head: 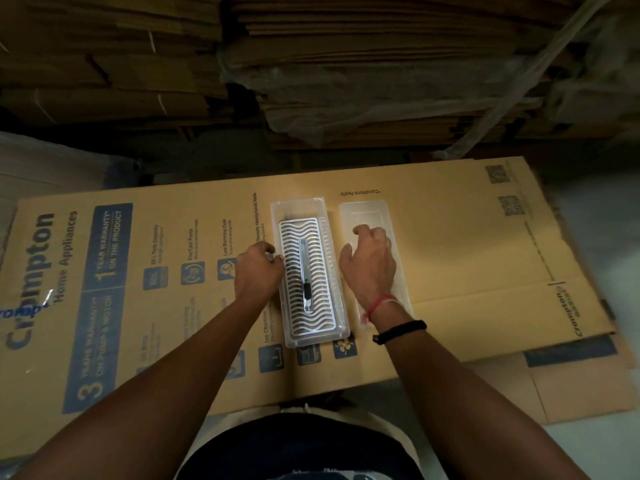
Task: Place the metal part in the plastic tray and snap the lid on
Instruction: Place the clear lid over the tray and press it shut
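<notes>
A clear plastic tray lies lengthwise on a flattened printed carton, with a white wavy grid insert inside it. The slim metal part rests along the middle of that grid. Just right of the tray lies the clear lid, flat and parallel to it. My left hand is at the tray's left rim with fingers curled and pinching the edge. Over the lid's middle is my right hand, fingers bent and apart, holding nothing. It hides the lid's near half.
The flattened carton serves as the work surface, with more cardboard under its near right corner. Tall stacks of folded cartons rise close behind it. A plastic-wrapped bundle sits at the far left.
</notes>
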### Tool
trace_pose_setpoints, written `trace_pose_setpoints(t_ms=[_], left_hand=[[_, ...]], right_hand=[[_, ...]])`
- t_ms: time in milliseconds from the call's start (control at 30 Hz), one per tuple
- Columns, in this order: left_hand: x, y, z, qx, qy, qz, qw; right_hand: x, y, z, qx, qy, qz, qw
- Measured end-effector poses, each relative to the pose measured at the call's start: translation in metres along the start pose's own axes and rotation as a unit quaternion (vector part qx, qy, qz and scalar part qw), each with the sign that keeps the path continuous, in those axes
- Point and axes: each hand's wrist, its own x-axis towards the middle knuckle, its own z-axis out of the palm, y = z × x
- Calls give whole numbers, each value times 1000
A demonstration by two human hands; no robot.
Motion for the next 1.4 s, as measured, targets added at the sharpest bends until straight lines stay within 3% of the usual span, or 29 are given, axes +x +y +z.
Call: trace_pose_setpoints(t_ms=[233,333,567,733,900,1100,1400], left_hand=[[-5,0,12,14,23,-1,1000],[-8,1,15,39,34,-16,999],[-14,2,17,23,61,-24,998],[-13,5,16,-125,45,-109,985],[-17,7,10,-213,38,-184,959],[-22,8,3,-289,39,-206,934],[-26,-5,1,-318,-5,-195,928]], right_hand=[[-6,58,23,-118,-160,101,975],[-12,68,32,-147,-187,123,963],[-5,68,27,-129,-150,125,972],[1,44,8,-74,-101,143,982],[-16,-2,-6,6,-84,97,992],[-54,-34,10,-27,-110,34,993],[-72,-45,43,-78,-114,35,990]])
